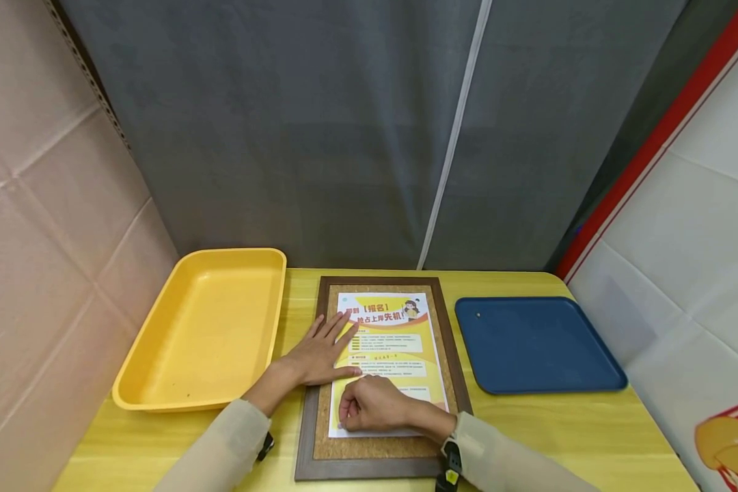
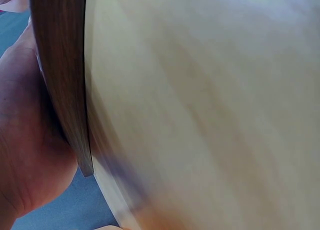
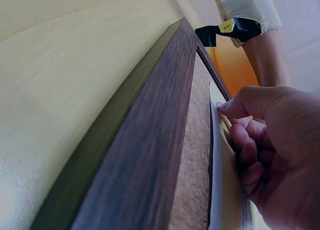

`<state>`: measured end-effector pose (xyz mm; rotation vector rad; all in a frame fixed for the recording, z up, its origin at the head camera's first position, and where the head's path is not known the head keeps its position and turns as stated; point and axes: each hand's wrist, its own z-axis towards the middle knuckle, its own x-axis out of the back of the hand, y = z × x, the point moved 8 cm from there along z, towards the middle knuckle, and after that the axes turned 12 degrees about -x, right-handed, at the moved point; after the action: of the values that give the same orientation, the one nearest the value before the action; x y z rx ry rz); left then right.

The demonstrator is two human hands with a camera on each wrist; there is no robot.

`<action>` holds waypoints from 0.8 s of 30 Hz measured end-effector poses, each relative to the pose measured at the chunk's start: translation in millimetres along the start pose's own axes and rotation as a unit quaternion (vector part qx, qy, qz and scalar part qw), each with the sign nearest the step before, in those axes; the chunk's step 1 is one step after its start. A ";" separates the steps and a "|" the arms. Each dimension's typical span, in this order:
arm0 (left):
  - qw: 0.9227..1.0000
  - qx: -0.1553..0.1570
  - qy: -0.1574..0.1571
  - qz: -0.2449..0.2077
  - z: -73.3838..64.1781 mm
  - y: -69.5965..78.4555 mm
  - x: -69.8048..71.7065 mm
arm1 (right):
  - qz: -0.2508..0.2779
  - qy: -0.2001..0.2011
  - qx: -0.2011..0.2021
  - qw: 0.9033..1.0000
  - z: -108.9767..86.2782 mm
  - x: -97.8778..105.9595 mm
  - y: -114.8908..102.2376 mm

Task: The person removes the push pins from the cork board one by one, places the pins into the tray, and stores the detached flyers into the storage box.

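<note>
A printed yellow-and-white poster (image 1: 411, 345) lies on a cork board (image 1: 369, 449) with a brown wooden frame (image 1: 458, 348). My left hand (image 1: 320, 352) rests across the frame's left side, its spread fingers flat on the poster's left part. My right hand (image 1: 375, 403) is over the poster's lower left corner with its fingers curled. In the right wrist view the thumb (image 3: 225, 106) of the right hand presses at the paper's corner, and whatever lies under the thumb tip is hidden. In the left wrist view the heel of the left hand (image 2: 30, 140) lies against the frame (image 2: 60, 55).
A deep yellow tray (image 1: 277, 328) stands left of the board on the yellow wood-grain table (image 1: 529, 437). To the right is a shallow blue tray (image 1: 541, 348) with a tiny object (image 1: 478, 315) near its upper left corner. A grey partition (image 1: 295, 137) closes off the back.
</note>
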<state>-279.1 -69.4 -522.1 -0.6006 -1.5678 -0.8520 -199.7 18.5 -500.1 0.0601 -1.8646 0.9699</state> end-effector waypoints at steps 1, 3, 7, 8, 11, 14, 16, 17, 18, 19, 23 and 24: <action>1.000 0.002 -0.004 0.002 0.1 -0.2 -0.3 | 0.000 0.000 -0.002 1.000 -0.2 0.0 0.1; 1.000 0.005 -0.007 0.003 0.5 -0.9 -1.0 | 0.001 -0.001 -0.004 1.000 -0.6 -0.2 0.1; 1.000 0.005 -0.006 0.002 0.2 0.2 0.3 | 0.006 -0.004 -0.008 1.000 -2.0 0.2 -0.4; 1.000 0.004 -0.004 0.000 0.2 -0.3 -0.8 | 0.007 -0.004 -0.007 1.000 -2.2 0.2 -0.5; 1.000 0.002 0.002 -0.003 0.3 -1.3 -3.1 | 0.007 -0.003 -0.004 1.000 -3.1 0.4 -1.0; 1.000 0.004 0.000 -0.003 0.2 -1.3 -3.2 | 0.003 -0.001 0.001 1.000 -3.6 0.4 -1.2; 1.000 0.005 0.000 -0.004 0.1 -0.7 -1.4 | 0.001 -0.001 0.005 1.000 -3.9 0.4 -1.6; 1.000 0.006 -0.002 -0.003 0.0 -0.6 -0.7 | 0.001 -0.001 0.007 1.000 -3.9 0.5 -1.8; 1.000 0.007 -0.004 -0.002 -0.2 -0.2 0.0 | -0.002 0.001 0.009 1.000 -3.8 0.4 -1.9; 1.000 0.008 -0.006 -0.001 -0.3 -0.2 0.5 | -0.004 0.002 0.010 1.000 -3.8 0.2 -1.8; 1.000 0.010 -0.011 0.005 -0.3 -0.4 0.2 | -0.008 0.007 0.008 1.000 -3.5 -0.4 -1.3; 1.000 0.009 -0.007 0.003 -0.3 -0.4 0.1 | -0.010 0.008 0.007 1.000 -3.5 -0.6 -1.1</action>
<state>-279.2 -69.9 -522.1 -0.5988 -1.5851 -0.8303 -196.3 19.7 -499.3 0.0788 -1.8393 0.9678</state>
